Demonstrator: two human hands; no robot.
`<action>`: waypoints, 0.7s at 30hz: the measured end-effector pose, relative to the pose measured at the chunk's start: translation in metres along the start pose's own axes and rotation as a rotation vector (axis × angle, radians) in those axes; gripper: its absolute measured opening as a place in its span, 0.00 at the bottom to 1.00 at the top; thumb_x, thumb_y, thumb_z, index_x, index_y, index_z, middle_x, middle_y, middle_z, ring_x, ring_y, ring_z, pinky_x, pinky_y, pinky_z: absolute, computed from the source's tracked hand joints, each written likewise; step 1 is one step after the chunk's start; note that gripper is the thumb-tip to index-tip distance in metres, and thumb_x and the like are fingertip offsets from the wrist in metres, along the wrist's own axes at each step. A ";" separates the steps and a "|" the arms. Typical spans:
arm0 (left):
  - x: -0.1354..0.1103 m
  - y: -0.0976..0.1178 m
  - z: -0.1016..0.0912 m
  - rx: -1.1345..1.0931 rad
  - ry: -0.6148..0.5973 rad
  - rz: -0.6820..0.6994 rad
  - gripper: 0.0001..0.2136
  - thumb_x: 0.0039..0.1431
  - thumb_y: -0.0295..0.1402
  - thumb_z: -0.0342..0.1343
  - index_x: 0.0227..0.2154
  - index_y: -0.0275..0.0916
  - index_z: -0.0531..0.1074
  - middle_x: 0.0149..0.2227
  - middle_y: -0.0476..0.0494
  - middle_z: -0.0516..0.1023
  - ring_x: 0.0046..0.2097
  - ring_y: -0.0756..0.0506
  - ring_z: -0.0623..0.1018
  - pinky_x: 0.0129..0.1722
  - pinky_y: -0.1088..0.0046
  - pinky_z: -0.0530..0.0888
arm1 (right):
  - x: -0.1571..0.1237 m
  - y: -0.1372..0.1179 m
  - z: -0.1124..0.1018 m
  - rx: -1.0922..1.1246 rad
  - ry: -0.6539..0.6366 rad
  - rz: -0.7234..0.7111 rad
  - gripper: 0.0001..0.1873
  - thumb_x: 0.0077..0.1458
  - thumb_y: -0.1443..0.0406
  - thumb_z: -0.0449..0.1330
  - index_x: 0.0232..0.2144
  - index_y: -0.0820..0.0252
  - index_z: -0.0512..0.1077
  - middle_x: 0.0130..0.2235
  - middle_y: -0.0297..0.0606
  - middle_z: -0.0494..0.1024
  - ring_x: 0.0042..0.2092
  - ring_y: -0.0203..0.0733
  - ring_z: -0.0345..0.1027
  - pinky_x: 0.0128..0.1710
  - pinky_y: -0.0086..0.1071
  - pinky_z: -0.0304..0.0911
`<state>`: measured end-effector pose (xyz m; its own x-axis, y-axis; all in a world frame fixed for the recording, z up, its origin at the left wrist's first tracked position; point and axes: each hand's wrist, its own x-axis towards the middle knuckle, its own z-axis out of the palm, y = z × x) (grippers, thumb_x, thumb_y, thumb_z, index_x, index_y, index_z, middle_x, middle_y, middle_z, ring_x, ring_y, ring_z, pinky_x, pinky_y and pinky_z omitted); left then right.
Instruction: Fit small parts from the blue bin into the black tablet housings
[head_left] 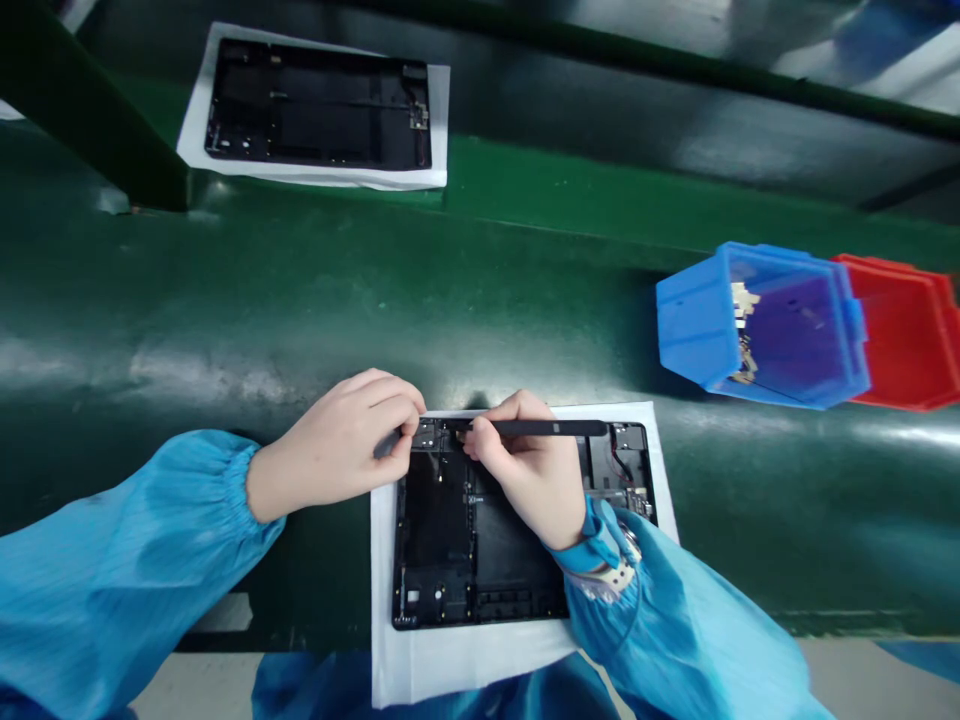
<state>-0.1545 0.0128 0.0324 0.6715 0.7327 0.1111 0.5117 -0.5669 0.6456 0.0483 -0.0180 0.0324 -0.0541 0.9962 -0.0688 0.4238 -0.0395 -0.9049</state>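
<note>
Two blue elasticated sleeves (697,630) reach in from the near edge of a green workbench (487,300), seen from the head camera. One slim black hand tool (570,428) is gripped in the closed fingers of the right hand (536,485), its shaft pointing right and its working tip hidden. On that wrist sits one blue strap (587,548). At left, the left hand (337,445) is curled, thumb close to forefinger, at the far left corner of a black device housing (517,560); whether it holds anything cannot be told. That housing lies flat on one white sheet (450,665) at the bench's near side, beneath both hands. Far left, a second black housing (330,105) rests on another white sheet (439,125), near one dark green post (97,110). At right stand two bins side by side: one blue (690,325), with pale metallic pieces (742,305) too bunched to count, and one red (900,335).
</note>
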 end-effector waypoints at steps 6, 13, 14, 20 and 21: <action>-0.001 -0.001 -0.001 -0.010 -0.006 0.001 0.03 0.54 0.23 0.49 0.28 0.37 0.64 0.38 0.46 0.73 0.42 0.47 0.70 0.44 0.69 0.67 | 0.000 -0.002 0.001 -0.031 0.000 -0.008 0.08 0.53 0.65 0.57 0.23 0.59 0.66 0.21 0.30 0.69 0.22 0.32 0.65 0.23 0.27 0.61; -0.003 -0.004 -0.002 0.062 -0.041 0.083 0.11 0.60 0.32 0.48 0.44 0.39 0.69 0.45 0.42 0.71 0.45 0.45 0.69 0.46 0.65 0.67 | 0.000 -0.009 0.001 -0.081 0.005 -0.017 0.07 0.53 0.68 0.57 0.24 0.59 0.66 0.23 0.30 0.70 0.23 0.31 0.65 0.23 0.25 0.61; -0.004 -0.005 -0.002 0.092 -0.040 0.101 0.11 0.60 0.33 0.48 0.44 0.40 0.69 0.45 0.42 0.71 0.45 0.44 0.70 0.45 0.65 0.68 | 0.000 -0.009 0.001 -0.096 0.006 -0.023 0.07 0.53 0.68 0.57 0.24 0.59 0.66 0.22 0.29 0.69 0.23 0.31 0.65 0.23 0.25 0.61; -0.008 0.005 0.003 0.381 -0.034 0.189 0.13 0.60 0.34 0.49 0.46 0.38 0.70 0.46 0.41 0.73 0.46 0.41 0.71 0.42 0.63 0.69 | 0.000 -0.008 0.000 -0.166 0.013 -0.058 0.07 0.52 0.67 0.58 0.23 0.58 0.66 0.21 0.29 0.68 0.22 0.32 0.63 0.23 0.26 0.60; -0.009 0.008 0.004 0.439 -0.033 0.188 0.13 0.61 0.35 0.49 0.46 0.38 0.70 0.46 0.40 0.73 0.46 0.40 0.71 0.42 0.62 0.69 | -0.001 -0.007 0.000 -0.166 0.010 -0.056 0.07 0.52 0.67 0.57 0.23 0.58 0.66 0.21 0.29 0.68 0.22 0.32 0.63 0.23 0.26 0.60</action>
<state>-0.1540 0.0005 0.0342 0.7870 0.5940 0.1667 0.5532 -0.7991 0.2354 0.0456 -0.0185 0.0394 -0.0735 0.9972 -0.0155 0.5638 0.0288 -0.8254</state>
